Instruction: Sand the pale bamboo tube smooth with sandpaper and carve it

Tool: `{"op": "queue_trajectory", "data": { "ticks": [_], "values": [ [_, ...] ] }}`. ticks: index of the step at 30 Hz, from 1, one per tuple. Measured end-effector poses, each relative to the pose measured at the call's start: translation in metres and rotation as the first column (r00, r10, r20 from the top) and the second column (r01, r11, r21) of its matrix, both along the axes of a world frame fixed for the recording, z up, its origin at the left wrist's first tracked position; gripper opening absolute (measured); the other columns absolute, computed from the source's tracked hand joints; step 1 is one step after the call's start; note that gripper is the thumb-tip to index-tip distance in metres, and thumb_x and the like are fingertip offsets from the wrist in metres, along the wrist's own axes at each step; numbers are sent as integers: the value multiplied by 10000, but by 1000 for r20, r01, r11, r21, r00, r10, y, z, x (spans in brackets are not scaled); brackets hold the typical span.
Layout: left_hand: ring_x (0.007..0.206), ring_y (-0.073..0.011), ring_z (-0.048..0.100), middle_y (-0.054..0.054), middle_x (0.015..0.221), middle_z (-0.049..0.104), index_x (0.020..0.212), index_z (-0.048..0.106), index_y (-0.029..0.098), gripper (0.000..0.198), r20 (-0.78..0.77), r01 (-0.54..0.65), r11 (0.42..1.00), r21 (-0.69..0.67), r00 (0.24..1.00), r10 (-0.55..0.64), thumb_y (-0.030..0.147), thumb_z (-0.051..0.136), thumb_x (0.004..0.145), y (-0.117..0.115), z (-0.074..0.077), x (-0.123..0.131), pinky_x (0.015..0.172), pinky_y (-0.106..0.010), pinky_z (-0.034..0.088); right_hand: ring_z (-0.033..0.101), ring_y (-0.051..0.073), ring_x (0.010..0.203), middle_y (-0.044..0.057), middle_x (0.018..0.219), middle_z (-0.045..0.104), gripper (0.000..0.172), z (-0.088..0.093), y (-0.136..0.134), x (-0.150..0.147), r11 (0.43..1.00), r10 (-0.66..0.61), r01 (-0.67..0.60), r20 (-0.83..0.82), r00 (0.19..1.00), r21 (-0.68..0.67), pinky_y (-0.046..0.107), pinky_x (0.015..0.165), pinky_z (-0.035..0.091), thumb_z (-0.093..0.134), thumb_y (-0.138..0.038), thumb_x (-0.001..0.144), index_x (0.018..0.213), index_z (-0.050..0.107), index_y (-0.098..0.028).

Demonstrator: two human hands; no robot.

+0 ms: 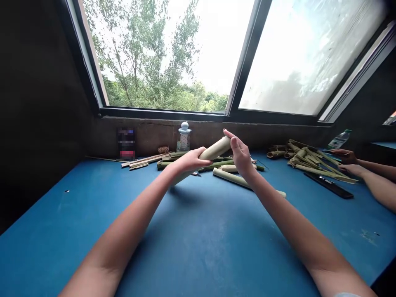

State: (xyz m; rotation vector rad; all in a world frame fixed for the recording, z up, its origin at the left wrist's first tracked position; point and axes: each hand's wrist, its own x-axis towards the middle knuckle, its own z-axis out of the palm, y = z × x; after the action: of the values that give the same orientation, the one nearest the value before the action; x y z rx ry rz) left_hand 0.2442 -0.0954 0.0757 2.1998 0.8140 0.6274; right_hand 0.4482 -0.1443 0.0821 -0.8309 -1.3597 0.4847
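Outstretched left hand [194,158] and right hand [242,156] curl fingers round tilted bamboo [216,149]; table [192,247] spreads nearer, its edge well left.

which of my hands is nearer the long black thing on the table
Right. Your right hand, at the top of the bamboo tube, is left of the long black thing; your left hand, lower on the tube, is farther left.

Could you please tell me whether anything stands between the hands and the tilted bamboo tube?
Nothing visible: the left hand grips the bamboo tube directly, and the right hand is at its upper end.
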Motion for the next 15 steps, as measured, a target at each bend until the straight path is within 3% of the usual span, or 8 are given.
{"op": "queue_trajectory", "data": {
  "ticks": [4,7,9,11,13,15],
  "values": [
    [733,-201,638,-10,861,676,1070,597,245,395,-191,-86,949,304,970,149,516,668,792,-9,26,-12,567,-255,437,572,342,1315,32,1300,702,677,9,-3,18,963,182,-189,-56,982,-189,474,1075,506,483,-791,871,1238,726,-277],
    [776,-218,657,-11,911,706,1172,601,291,458,-265,-80,897,435,941,212,535,658,790,-21,45,-12,604,-263,432,610,328,1275,-20,1472,577,519,20,-9,25,921,307,-329,-131,943,-209,460,1030,540,664,-606,868,1318,658,-348],
    [792,-236,673,-27,937,720,1197,598,295,479,-305,-66,859,508,919,251,545,647,791,-31,53,-7,623,-274,442,616,315,1269,-67,1559,469,497,26,-15,24,927,311,-335,-153,938,-170,451,983,564,693,-541,870,1345,607,-424],
    [804,-261,689,-50,943,728,1173,611,279,465,-337,-43,806,590,894,294,539,644,789,-41,58,-1,645,-293,457,638,305,1231,-61,1562,461,487,29,-19,20,933,273,-303,-165,948,-194,437,909,591,644,-589,886,1347,583,-445],
    [808,-289,704,-75,924,733,1132,628,251,426,-346,-34,741,671,869,353,512,641,796,-50,57,4,669,-318,475,686,299,1120,7,1449,582,478,28,-18,15,928,202,-230,-125,971,-292,415,815,607,603,-621,887,1293,629,-369],
    [811,-311,715,-97,895,733,1108,638,223,386,-337,-43,686,726,848,409,468,632,810,-57,53,11,686,-341,489,721,291,918,75,1165,728,459,22,-14,12,913,110,-114,-32,993,-391,405,701,602,562,-620,884,1133,706,-263]
  ]
}}
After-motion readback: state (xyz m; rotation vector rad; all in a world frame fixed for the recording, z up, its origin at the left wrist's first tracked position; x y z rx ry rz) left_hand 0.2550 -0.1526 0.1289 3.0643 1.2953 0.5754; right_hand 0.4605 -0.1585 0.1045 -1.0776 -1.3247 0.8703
